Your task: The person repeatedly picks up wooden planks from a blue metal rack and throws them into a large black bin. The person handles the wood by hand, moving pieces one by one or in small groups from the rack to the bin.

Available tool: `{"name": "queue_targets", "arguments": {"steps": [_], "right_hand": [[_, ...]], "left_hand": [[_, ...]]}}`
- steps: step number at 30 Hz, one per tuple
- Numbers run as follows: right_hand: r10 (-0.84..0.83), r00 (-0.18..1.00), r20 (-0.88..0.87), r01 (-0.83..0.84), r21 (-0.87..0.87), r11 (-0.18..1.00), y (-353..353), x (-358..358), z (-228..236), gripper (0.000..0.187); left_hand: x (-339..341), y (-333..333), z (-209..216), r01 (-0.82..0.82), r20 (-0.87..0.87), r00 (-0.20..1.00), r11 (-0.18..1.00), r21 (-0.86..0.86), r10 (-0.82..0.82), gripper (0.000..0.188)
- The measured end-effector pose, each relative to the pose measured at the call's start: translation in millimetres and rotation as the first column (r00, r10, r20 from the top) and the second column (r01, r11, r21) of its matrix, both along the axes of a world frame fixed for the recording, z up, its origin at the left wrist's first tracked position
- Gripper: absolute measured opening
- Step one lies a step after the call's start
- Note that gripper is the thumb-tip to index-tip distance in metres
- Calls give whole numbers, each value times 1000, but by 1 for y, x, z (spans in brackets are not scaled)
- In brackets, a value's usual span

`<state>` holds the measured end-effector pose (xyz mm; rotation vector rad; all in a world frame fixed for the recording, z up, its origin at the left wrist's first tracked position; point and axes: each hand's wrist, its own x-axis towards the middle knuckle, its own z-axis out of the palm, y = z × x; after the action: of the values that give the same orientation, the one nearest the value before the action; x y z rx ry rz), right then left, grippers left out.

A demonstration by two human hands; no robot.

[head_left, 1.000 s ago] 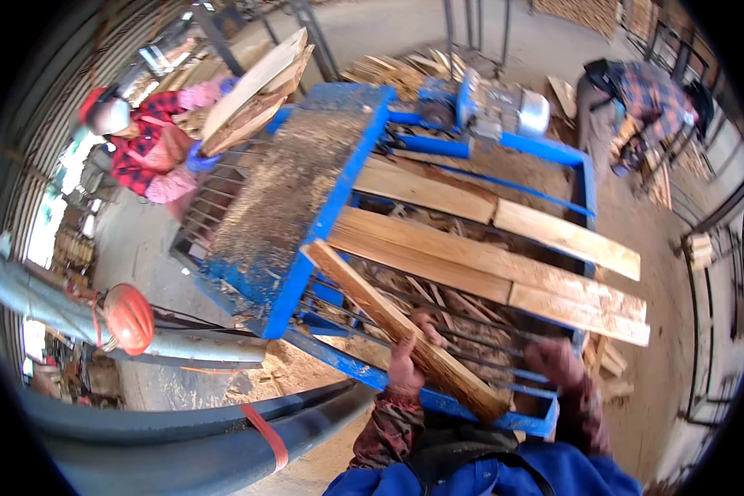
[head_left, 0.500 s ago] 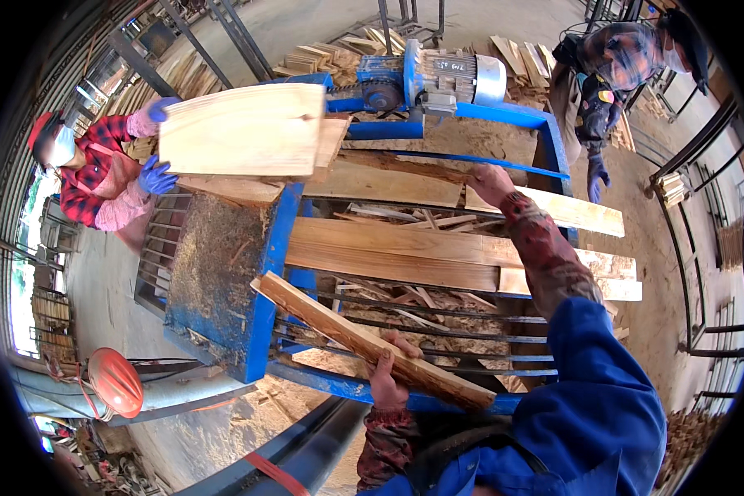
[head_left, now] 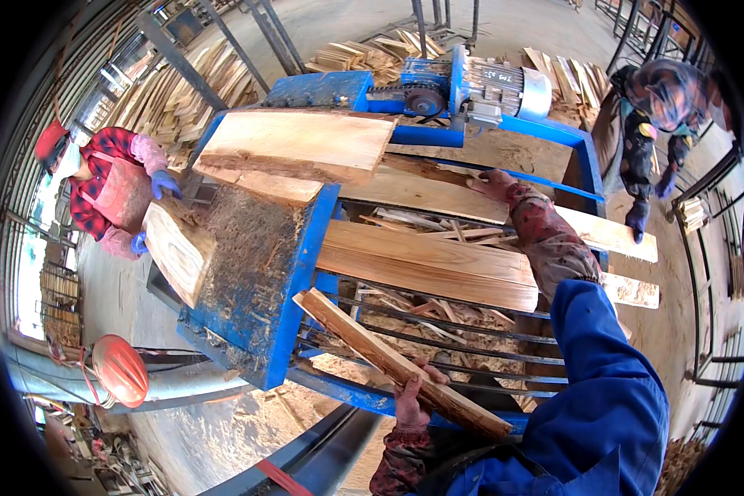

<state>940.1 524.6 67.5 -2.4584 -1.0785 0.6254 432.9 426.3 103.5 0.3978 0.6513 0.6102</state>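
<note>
My left hand (head_left: 413,395) is closed around a narrow board with a rough bark edge (head_left: 388,355), held slantwise over the near side of a blue machine. The board's far end reaches toward the machine's hood (head_left: 252,264). My right arm stretches across to the far side. There my right hand (head_left: 494,184) lies with fingers extended on a long pale board (head_left: 438,198), near a dark bark-edged strip (head_left: 417,168). Between my hands, wide boards (head_left: 430,260) lie on the machine's bars, their right ends partly hidden by my right arm.
At left, a person in blue gloves grips a pale board (head_left: 174,252) tipped against the hood. A wide board (head_left: 298,140) lies atop the machine. At right, another person's gloved hand (head_left: 636,219) touches the long board's end. A motor (head_left: 500,87) sits at the back; an orange helmet (head_left: 120,370) hangs lower left.
The left person's wide board now lies on the machine, and they hold another. The right person's hand has reached the long board. My right hand has flattened; my left still grips its board.
</note>
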Motion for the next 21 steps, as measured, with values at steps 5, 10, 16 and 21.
{"name": "queue_targets", "arguments": {"steps": [5, 10, 16, 21], "right_hand": [[19, 986, 163, -21, 11, 1000, -2, 0, 28, 69], [-28, 934, 356, 59, -79, 995, -27, -15, 104, 64], [-107, 939, 327, 147, -99, 984, -122, -35, 154, 60], [-206, 910, 360, 167, 139, 976, -243, -53, 138, 44]], "left_hand": [[-7, 0, -3, 1, 81, 997, 999, -32, 2, 43], [-7, 0, -5, 8, 75, 997, 1000, -2, -8, 41], [2, -2, 0, 20, 4, 1000, 1000, -1, -20, 41], [19, -7, 9, 60, 32, 998, 998, 11, -60, 38]]}}
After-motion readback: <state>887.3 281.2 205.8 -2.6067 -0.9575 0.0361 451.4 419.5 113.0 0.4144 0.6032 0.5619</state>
